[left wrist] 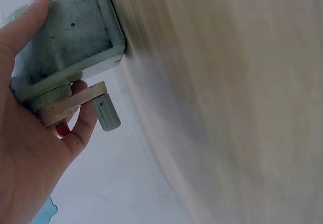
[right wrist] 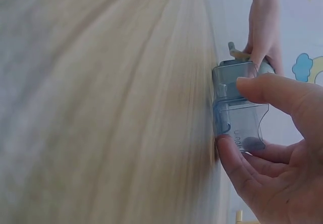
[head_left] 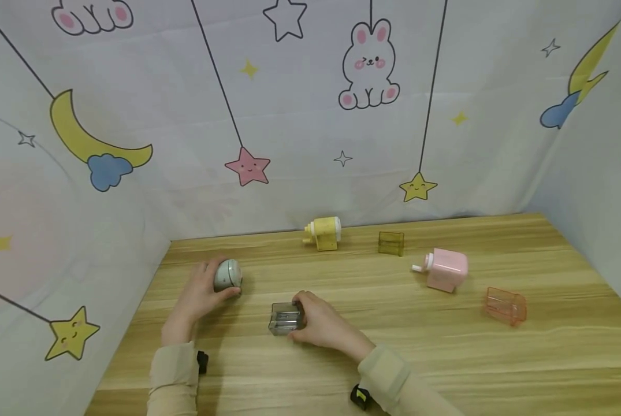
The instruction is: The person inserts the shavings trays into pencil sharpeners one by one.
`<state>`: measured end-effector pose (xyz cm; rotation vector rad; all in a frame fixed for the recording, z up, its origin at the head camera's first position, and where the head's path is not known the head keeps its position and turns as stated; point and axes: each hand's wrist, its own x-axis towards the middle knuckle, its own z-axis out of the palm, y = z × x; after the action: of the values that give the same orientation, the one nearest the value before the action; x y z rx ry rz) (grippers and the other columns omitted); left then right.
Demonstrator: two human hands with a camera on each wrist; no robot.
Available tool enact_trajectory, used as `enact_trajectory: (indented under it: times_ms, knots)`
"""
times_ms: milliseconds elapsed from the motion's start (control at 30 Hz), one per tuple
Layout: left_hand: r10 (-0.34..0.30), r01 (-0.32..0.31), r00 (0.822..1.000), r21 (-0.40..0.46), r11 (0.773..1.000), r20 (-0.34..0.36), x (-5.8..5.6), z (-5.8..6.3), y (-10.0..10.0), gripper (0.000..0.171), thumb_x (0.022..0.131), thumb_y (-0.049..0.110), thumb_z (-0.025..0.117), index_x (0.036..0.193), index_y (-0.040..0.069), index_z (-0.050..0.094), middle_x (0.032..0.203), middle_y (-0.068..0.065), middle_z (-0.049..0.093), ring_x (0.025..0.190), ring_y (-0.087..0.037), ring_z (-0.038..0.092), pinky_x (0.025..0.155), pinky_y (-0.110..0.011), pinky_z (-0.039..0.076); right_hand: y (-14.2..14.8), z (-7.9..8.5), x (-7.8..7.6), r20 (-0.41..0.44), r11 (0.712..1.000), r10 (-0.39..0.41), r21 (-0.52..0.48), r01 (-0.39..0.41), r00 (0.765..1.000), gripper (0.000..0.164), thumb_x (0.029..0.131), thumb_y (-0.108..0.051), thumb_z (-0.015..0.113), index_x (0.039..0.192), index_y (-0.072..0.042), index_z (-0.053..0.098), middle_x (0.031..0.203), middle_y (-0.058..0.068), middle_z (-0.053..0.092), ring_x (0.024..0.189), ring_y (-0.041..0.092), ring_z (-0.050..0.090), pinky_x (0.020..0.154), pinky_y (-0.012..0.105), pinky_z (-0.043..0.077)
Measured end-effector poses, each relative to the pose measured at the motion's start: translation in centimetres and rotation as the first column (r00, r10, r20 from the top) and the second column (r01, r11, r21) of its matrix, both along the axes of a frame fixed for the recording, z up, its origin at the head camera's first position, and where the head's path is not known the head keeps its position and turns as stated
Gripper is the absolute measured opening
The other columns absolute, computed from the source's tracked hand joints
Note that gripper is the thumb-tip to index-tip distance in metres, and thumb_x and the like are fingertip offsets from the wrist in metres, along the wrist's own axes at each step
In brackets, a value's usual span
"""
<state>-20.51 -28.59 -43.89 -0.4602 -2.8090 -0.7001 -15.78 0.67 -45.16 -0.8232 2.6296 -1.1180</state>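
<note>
At the left of the table, my left hand [head_left: 203, 292] grips a grey-green crank pencil sharpener [head_left: 228, 274]. The left wrist view shows its dark, speckled body, with the crank handle [left wrist: 106, 112] beside the palm and the base against the wood. To its right, my right hand [head_left: 323, 323] holds a clear grey plastic shavings drawer [head_left: 283, 319] between thumb and fingers, low at the tabletop. Seen from the right wrist, the transparent drawer [right wrist: 237, 82] has a divider across it, the thumb on one side and the fingers at the other end.
Toward the back stand a yellow crank sharpener [head_left: 326, 233] and a clear yellow drawer [head_left: 391, 243]. A pink crank sharpener [head_left: 446, 270] and a clear orange-pink drawer [head_left: 505, 306] are on the right. Printed cloth walls [head_left: 310, 115] border the wooden table [head_left: 497, 370].
</note>
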Motion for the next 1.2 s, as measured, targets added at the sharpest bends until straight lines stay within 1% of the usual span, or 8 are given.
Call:
enact_trajectory:
  times_ms: [100, 233, 433, 533, 700, 767, 1000, 1200]
  knots:
    - [-0.034, 0.034, 0.999, 0.006, 0.999, 0.003, 0.0, 0.0, 0.1, 0.071, 0.071, 0.032, 0.074, 0.129, 0.006, 0.039, 0.108, -0.027, 0.047, 0.093, -0.037, 0.044, 0.073, -0.058, 0.043, 0.0, 0.0, 0.0, -0.001, 1.000, 0.001, -0.014, -0.001, 1.000, 0.057, 0.068, -0.027, 0.076, 0.113, -0.005, 0.048, 0.096, 0.004, 0.054, 0.069, 0.009, 0.048, 0.056, 0.021, 0.045]
    - [-0.077, 0.077, 0.997, 0.015, 0.997, 0.004, 0.0, -0.1, 0.4, 0.068, 0.072, 0.026, 0.074, 0.128, 0.006, 0.040, 0.112, -0.028, 0.045, 0.097, -0.038, 0.042, 0.077, -0.060, 0.042, 0.0, 0.0, -0.1, -0.010, 1.000, -0.002, -0.026, 0.002, 1.000, 0.056, 0.068, -0.025, 0.076, 0.112, -0.004, 0.048, 0.096, 0.005, 0.054, 0.068, 0.009, 0.048, 0.056, 0.020, 0.046]
    - [-0.111, 0.111, 0.994, 0.031, 0.993, 0.005, 0.1, -0.1, 0.9, 0.069, 0.070, 0.017, 0.075, 0.128, 0.006, 0.040, 0.114, -0.027, 0.045, 0.100, -0.037, 0.041, 0.080, -0.060, 0.040, 0.0, -0.1, -0.2, -0.025, 0.999, 0.003, -0.033, -0.004, 1.000, 0.054, 0.068, -0.023, 0.075, 0.111, -0.003, 0.048, 0.096, 0.006, 0.054, 0.068, 0.009, 0.048, 0.056, 0.020, 0.045]
    - [-0.115, 0.115, 0.993, 0.035, 0.993, 0.005, 0.2, 0.0, 1.0, 0.072, 0.069, 0.015, 0.076, 0.130, 0.005, 0.038, 0.114, -0.027, 0.045, 0.099, -0.036, 0.042, 0.078, -0.060, 0.041, 0.0, -0.2, -0.2, -0.031, 0.999, 0.005, -0.036, -0.006, 0.999, 0.054, 0.069, -0.022, 0.075, 0.111, -0.002, 0.048, 0.096, 0.007, 0.054, 0.068, 0.009, 0.048, 0.056, 0.020, 0.046]
    - [-0.112, 0.112, 0.994, 0.011, 0.994, -0.012, 0.4, 0.0, 1.3, 0.071, 0.068, 0.017, 0.077, 0.128, 0.003, 0.040, 0.112, -0.025, 0.047, 0.098, -0.035, 0.043, 0.076, -0.059, 0.042, 0.0, -0.3, -0.2, -0.035, 0.999, 0.005, -0.042, -0.006, 0.999, 0.053, 0.069, -0.021, 0.075, 0.110, -0.001, 0.048, 0.096, 0.008, 0.054, 0.068, 0.009, 0.048, 0.056, 0.020, 0.046]
    - [-0.114, 0.114, 0.994, 0.009, 0.993, -0.004, 0.5, 0.1, 1.4, 0.070, 0.068, 0.017, 0.076, 0.127, 0.004, 0.041, 0.113, -0.025, 0.047, 0.099, -0.036, 0.042, 0.077, -0.059, 0.042, 0.0, -0.3, -0.1, -0.041, 0.999, 0.009, -0.046, -0.011, 0.999, 0.053, 0.069, -0.021, 0.075, 0.110, -0.001, 0.048, 0.096, 0.008, 0.054, 0.068, 0.009, 0.048, 0.056, 0.020, 0.046]
    - [-0.118, 0.117, 0.991, 0.015, 0.993, 0.070, 0.9, 0.3, 2.1, 0.068, 0.072, 0.018, 0.074, 0.129, 0.008, 0.039, 0.119, -0.024, 0.045, 0.104, -0.036, 0.040, 0.081, -0.059, 0.042, 0.1, -0.4, -0.1, -0.064, 0.999, 0.019, -0.042, -0.022, 0.998, 0.053, 0.069, -0.023, 0.075, 0.110, -0.002, 0.048, 0.096, 0.007, 0.054, 0.067, 0.009, 0.047, 0.055, 0.019, 0.045]
    - [-0.117, 0.116, 0.990, 0.019, 0.993, 0.084, 1.2, 0.3, 2.4, 0.069, 0.072, 0.019, 0.074, 0.130, 0.009, 0.039, 0.117, -0.022, 0.045, 0.103, -0.034, 0.041, 0.081, -0.058, 0.043, 0.1, -0.3, -0.1, -0.065, 0.999, 0.012, -0.031, -0.014, 0.998, 0.054, 0.069, -0.023, 0.075, 0.110, -0.002, 0.048, 0.096, 0.007, 0.052, 0.067, 0.008, 0.047, 0.055, 0.019, 0.046]
